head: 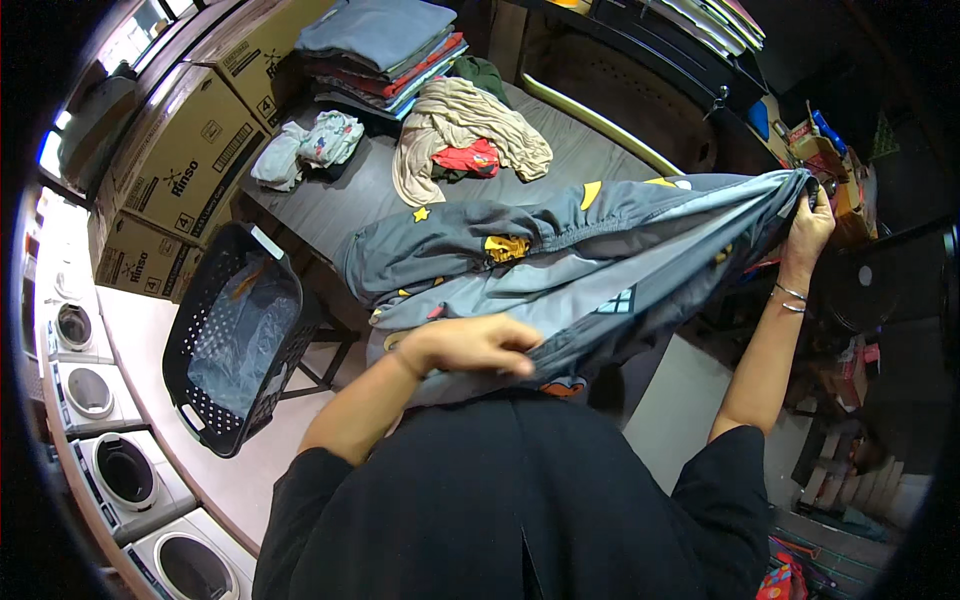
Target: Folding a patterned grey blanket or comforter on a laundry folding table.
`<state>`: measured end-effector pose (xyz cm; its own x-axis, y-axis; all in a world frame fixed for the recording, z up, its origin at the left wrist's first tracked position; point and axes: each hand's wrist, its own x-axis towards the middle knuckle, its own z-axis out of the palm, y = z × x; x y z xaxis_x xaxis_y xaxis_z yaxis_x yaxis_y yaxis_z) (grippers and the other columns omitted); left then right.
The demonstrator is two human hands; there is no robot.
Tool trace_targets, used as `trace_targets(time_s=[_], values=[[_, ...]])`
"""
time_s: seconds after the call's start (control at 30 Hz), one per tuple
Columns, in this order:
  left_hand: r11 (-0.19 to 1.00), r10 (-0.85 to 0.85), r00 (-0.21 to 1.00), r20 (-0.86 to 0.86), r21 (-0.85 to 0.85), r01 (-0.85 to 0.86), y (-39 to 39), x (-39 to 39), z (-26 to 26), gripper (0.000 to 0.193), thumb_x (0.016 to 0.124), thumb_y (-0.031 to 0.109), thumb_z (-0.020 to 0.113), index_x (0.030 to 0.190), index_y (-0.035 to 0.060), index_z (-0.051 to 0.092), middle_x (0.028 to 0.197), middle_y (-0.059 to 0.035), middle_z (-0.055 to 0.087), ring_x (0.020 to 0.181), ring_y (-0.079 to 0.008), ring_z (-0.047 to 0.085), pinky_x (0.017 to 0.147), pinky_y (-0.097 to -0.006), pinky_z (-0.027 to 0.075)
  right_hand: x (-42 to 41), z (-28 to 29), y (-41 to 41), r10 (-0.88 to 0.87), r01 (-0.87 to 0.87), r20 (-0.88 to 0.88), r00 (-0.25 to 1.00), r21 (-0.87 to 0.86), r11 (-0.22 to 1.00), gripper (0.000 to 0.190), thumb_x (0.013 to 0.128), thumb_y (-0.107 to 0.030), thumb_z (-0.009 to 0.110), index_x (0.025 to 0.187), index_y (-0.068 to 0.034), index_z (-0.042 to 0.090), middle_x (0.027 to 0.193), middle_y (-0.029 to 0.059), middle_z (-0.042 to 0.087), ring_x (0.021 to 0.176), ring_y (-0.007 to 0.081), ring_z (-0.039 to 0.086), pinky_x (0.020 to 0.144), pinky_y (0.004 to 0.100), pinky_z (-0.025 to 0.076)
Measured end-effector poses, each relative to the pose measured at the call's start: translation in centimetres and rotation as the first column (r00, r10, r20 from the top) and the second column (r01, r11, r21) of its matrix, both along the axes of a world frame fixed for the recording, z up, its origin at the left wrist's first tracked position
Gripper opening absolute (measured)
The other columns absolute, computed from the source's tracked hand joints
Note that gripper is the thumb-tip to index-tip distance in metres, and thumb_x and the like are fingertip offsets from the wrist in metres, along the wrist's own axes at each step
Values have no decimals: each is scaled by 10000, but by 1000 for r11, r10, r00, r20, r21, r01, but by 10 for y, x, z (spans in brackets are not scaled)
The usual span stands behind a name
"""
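Observation:
A grey bedsheet (pixel 465 232) with cartoon prints and a gathered elastic edge stretches across the table in front of me. At the far right, my right hand (pixel 814 217) grips one end of it, pulling the fabric into a taut point. My left hand (pixel 480 345) is nearer my body, its slightly blurred fingers at the dark hem on the near side. Whether those fingers pinch the hem or only rest on it is unclear. The near part of the sheet hangs down by my black shirt.
On the grey table (pixel 300 210) are a folded-clothes stack (pixel 382 52), a beige cloth (pixel 472 120) and small white printed garments (pixel 307 150). A black laundry basket (pixel 292 300) with a plastic bag stands left, near Rinso cartons (pixel 180 157). Front-loading machines (pixel 124 472) line the left; a cluttered shelf (pixel 840 165) is right.

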<state>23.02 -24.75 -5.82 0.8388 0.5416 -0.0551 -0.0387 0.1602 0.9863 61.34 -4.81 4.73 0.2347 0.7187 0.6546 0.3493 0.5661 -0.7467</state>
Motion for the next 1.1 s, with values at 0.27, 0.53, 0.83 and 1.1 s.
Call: trace_targets(time_s=[0.27, 0.53, 0.83, 1.1], values=[[359, 820, 571, 31, 750, -555, 22, 8, -20, 172, 666, -83, 502, 818, -32, 565, 826, -166, 555, 779, -330, 558, 667, -361, 447, 5, -7, -28, 111, -114, -78, 991, -36, 993, 126, 823, 4, 521, 923, 48, 586, 852, 25, 600, 748, 75, 534, 698, 202, 428], [142, 813, 550, 190, 852, -503, 60, 80, -65, 248, 631, -37, 522, 841, 52, 621, 1172, -144, 479, 1034, -303, 466, 854, -371, 385, 7, 2, -91, 185, -183, -132, 974, 30, 983, 174, 780, -8, 557, 943, 54, 567, 873, 54, 601, 778, 112, 561, 743, 233, 441], [20, 827, 549, 123, 969, -247, 59, 71, -47, 77, 679, 25, 490, 742, 29, 535, 1148, -86, 533, 957, -239, 513, 728, -324, 395, 30, 0, -125, 118, -110, -165, 979, 58, 992, 171, 785, -27, 563, 942, 40, 576, 874, 57, 607, 778, 107, 573, 732, 225, 454], [482, 748, 648, 143, 554, -679, -9, -25, 45, 225, 691, -161, 459, 850, -53, 576, 936, -102, 579, 789, -169, 565, 666, -235, 430, -4, 15, -124, 41, -41, 60, 997, -2, 999, 100, 800, 38, 500, 877, 38, 564, 815, 6, 574, 755, 67, 528, 712, 192, 418]])
